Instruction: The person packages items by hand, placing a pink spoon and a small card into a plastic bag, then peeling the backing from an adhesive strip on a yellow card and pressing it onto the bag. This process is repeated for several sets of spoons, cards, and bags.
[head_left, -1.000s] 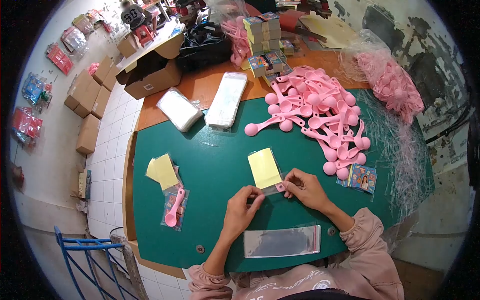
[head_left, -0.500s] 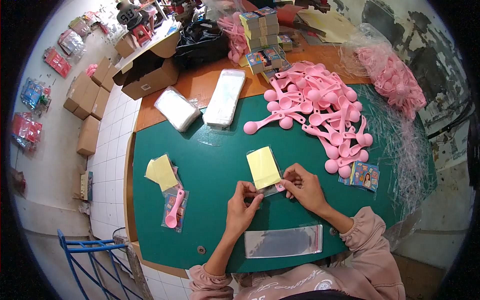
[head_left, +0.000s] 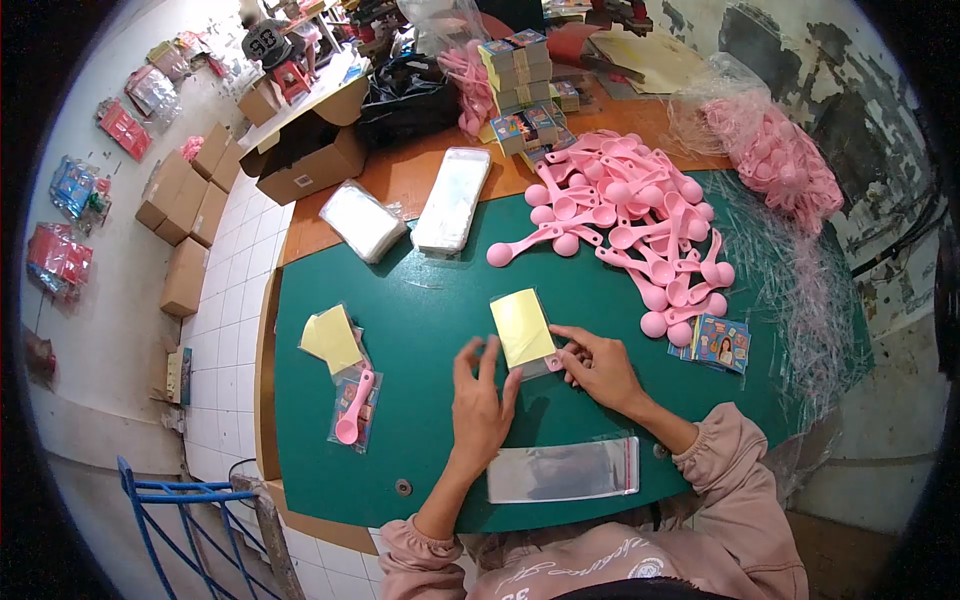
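Observation:
A small clear plastic packet with a yellow paper [head_left: 521, 328] on top lies in front of me on the green table. The pink end of a spoon handle [head_left: 553, 363] shows at its lower right corner. My right hand [head_left: 603, 372] pinches the packet at that corner, thumb and index finger along its edge. To the lower left of the packet is my left hand [head_left: 483, 405], fingers spread and holding nothing, its fingertips close to the packet's edge. Nearer my body lies a flat stack of clear plastic bags [head_left: 562, 470].
Pink measuring spoons [head_left: 640, 215] are heaped at the back right, beside printed cards [head_left: 722, 345]. Left of me lie packets with yellow paper [head_left: 333, 338] and a pink spoon [head_left: 355, 408]. Behind stand bundled cards [head_left: 520, 75], bag stacks [head_left: 450, 200] and a cardboard box [head_left: 312, 165].
My left hand has let go of the packet's lower left edge and spread its fingers. My right hand stays at the lower right corner. The view has shifted slightly.

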